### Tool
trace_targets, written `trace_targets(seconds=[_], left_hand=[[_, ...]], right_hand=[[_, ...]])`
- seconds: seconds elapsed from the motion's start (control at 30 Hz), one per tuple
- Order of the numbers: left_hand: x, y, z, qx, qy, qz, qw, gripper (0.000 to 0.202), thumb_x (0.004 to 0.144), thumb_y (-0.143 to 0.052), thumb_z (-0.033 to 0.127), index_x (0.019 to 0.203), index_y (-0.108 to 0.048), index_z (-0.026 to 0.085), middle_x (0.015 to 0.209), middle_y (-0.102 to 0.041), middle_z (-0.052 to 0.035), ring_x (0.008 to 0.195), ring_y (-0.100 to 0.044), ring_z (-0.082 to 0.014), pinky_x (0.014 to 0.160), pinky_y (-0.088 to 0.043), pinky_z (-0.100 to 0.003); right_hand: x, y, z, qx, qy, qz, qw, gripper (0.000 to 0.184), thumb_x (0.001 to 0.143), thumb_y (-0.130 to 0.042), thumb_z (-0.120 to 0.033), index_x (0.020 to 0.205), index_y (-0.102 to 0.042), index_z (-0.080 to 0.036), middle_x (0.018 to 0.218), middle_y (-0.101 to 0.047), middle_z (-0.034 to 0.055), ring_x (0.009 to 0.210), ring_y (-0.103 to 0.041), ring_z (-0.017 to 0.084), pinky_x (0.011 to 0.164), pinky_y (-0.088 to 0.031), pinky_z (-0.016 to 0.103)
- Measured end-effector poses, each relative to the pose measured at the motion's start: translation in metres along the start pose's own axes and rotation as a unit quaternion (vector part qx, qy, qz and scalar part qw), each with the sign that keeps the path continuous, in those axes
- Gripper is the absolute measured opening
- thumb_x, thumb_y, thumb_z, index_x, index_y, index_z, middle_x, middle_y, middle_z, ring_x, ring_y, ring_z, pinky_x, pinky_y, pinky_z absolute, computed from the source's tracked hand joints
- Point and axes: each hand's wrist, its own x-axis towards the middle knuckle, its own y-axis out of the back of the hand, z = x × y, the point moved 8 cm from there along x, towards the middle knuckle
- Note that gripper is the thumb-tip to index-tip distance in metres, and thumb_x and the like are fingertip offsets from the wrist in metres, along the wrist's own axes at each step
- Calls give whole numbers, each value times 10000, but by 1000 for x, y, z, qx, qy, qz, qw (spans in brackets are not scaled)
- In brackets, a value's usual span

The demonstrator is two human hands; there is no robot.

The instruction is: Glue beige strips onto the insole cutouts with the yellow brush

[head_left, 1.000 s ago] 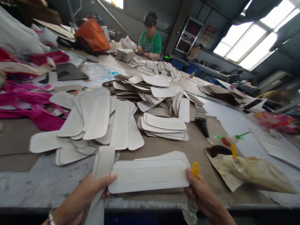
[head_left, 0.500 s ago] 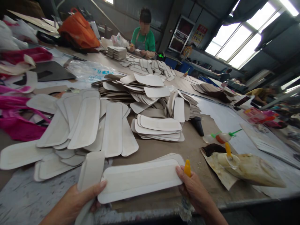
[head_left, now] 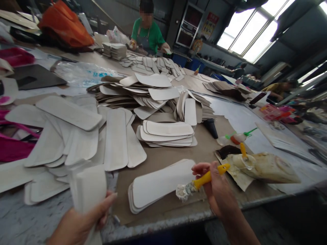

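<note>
My left hand [head_left: 79, 223] is closed round a stack of long white rounded card pieces [head_left: 88, 190] at the near table edge. My right hand [head_left: 217, 192] grips a yellow-handled glue brush [head_left: 199, 183], its clogged bristles over the right end of a small pile of the same white pieces [head_left: 158, 183] lying on brown paper. A glue-smeared pouch with a yellow nozzle [head_left: 258, 166] lies just right of that hand.
Loose white pieces [head_left: 76, 136] fan out on the left, with a neat stack [head_left: 167, 133] and bigger heaps [head_left: 143, 92] beyond. Pink fabric [head_left: 12, 146] lies far left. A person in green [head_left: 148, 32] works at the far end. Small green-tipped bottles [head_left: 236, 137] stand right.
The white piece both hands held has been laid among the fanned pieces on the left. My right hand has swung the brush out, bristles over the near pile. The view has shifted left.
</note>
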Motion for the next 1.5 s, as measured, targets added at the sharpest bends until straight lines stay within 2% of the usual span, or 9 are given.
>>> trace_targets(seconds=[0.07,0.13,0.27,0.57,0.73,0.97,1.13,1.33,1.5], left_hand=[[-9,-24,-7,8,-4,-8,1000,550,478,-708,636,753,-623,168,378,-456,54,460,-433,-162,508,-341,-268],[-11,-37,-4,80,-26,-9,996,468,534,-673,623,620,-609,168,374,-459,30,453,-442,-171,518,-332,-280],[-7,-52,8,184,-54,-62,979,453,597,-563,599,381,-457,215,363,-455,-9,411,-432,-164,493,-320,-285],[-17,-62,19,120,-14,-122,985,381,509,-575,553,444,-494,186,395,-481,-9,404,-420,-133,446,-307,-254],[-16,-62,17,120,-16,-111,986,377,526,-567,537,407,-477,190,379,-468,-8,408,-416,-131,461,-318,-257],[-14,-61,13,127,-19,-105,986,373,566,-568,518,382,-478,206,376,-487,-15,421,-448,-158,485,-362,-277],[-14,-58,13,129,-46,-98,986,417,610,-563,534,353,-468,220,375,-502,-19,448,-486,-180,517,-384,-283],[-5,-58,-5,120,-30,-117,985,420,594,-593,541,355,-492,210,354,-510,-30,419,-481,-186,519,-370,-293],[-3,-58,-10,93,-39,-131,986,450,595,-602,563,343,-493,206,351,-508,-31,407,-471,-177,517,-374,-290]], right_hand=[[-2,4,3,-29,-8,7,1000,577,680,-549,-731,717,-655,-165,674,-614,27,602,-517,111,477,-414,171],[-5,5,8,-25,-27,11,999,595,646,-553,-756,700,-632,-168,606,-574,5,499,-468,93,382,-348,167],[-11,-4,13,24,-24,-3,999,546,639,-617,-707,695,-619,-164,614,-572,0,506,-508,97,421,-420,183],[-24,-63,49,-31,-64,-129,989,357,680,-725,-473,813,-601,-166,707,-607,-6,612,-606,139,613,-496,253],[-21,-50,34,-176,47,-82,980,316,723,-663,-490,776,-603,-184,714,-599,13,629,-604,176,616,-478,287],[-12,-2,1,-368,213,23,905,270,790,-581,-470,775,-610,-202,766,-622,51,723,-594,209,736,-462,345],[-15,14,-22,-438,313,66,840,243,842,-527,-429,783,-591,-202,771,-606,55,727,-586,199,708,-474,337],[-32,12,-48,-463,416,76,779,106,862,-543,-291,827,-595,-205,774,-613,47,748,-599,187,750,-491,340],[-50,-15,-24,-487,462,12,741,77,864,-538,-186,885,-612,-196,807,-629,64,776,-610,191,729,-514,323]])
